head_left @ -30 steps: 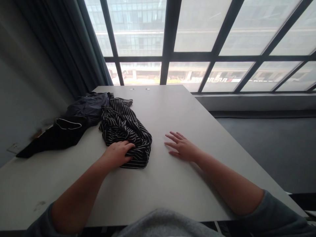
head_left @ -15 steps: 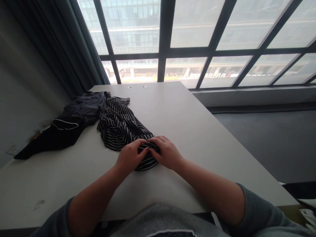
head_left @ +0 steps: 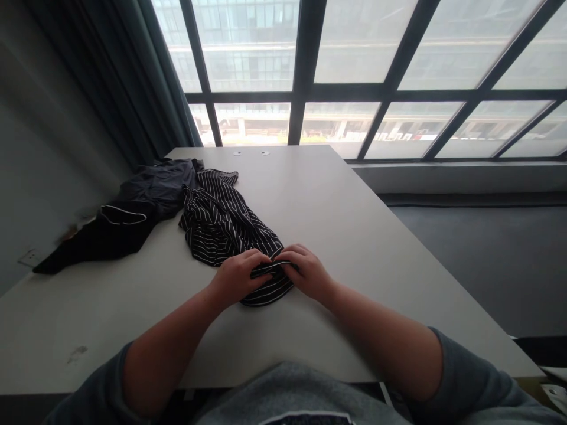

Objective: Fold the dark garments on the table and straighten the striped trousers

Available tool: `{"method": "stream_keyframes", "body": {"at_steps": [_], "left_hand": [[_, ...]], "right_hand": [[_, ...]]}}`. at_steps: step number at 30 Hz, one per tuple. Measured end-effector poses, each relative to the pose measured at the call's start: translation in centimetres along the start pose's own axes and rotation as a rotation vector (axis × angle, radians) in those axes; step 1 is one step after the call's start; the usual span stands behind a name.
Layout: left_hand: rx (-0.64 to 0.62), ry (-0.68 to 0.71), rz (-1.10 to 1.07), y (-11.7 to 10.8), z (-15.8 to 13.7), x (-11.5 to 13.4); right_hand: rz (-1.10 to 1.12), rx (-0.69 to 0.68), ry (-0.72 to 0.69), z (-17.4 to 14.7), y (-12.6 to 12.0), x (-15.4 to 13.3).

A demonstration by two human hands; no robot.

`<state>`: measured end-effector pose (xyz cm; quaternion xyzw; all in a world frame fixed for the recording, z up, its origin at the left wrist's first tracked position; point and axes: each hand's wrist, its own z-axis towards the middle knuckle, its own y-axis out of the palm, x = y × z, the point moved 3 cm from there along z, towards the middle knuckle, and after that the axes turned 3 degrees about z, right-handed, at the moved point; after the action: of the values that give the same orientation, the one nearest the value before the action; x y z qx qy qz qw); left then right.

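A black garment with thin white stripes (head_left: 230,218) lies crumpled on the white table (head_left: 319,206), its near end rounded. My left hand (head_left: 239,276) pinches a fold of it near that end, thumb below and fingers above. Close beside it, my right hand (head_left: 308,271) grips the same fold from the right. Between the two hands the fold is raised into a narrow ridge. The exact kind of garment cannot be told from its bunched shape.
At the left of the table lie a dark grey garment (head_left: 155,183) and a black one with white trim (head_left: 115,239). A dark curtain (head_left: 128,77) hangs beside the large window (head_left: 354,41). The table's right edge drops to a grey floor (head_left: 478,254).
Both hands have lifted the striped cloth into a pinched ridge, and my right hand has shifted slightly right. The whole view has moved a little; the other garments lie as before.
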<state>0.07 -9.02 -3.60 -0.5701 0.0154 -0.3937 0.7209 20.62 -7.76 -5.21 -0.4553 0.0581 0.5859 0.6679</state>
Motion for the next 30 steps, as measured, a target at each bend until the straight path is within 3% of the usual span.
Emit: {"method": "stream_keyframes", "body": {"at_steps": [5,12,17,23,26,30], "left_hand": [[-0.012,-0.060,0.004,0.0,0.0,-0.6],[-0.033,-0.138,0.032,-0.8,0.1,-0.7],[-0.039,-0.202,0.012,-0.8,0.3,-1.1],[-0.191,-0.330,0.007,-0.3,0.3,-1.1],[-0.219,-0.401,-0.152,0.0,0.3,-1.5],[-0.105,-0.530,-0.669,0.3,0.4,-2.3]], "right_hand": [[0.168,0.022,0.256,0.1,0.0,1.4],[0.275,0.229,0.498,-0.4,-0.2,2.7],[0.366,0.341,0.522,-0.4,-1.0,3.7],[0.323,0.375,0.455,-0.2,-1.8,3.7],[0.298,0.357,0.459,-0.1,-2.1,3.6],[0.284,0.358,0.527,0.0,-2.7,4.5]]}}
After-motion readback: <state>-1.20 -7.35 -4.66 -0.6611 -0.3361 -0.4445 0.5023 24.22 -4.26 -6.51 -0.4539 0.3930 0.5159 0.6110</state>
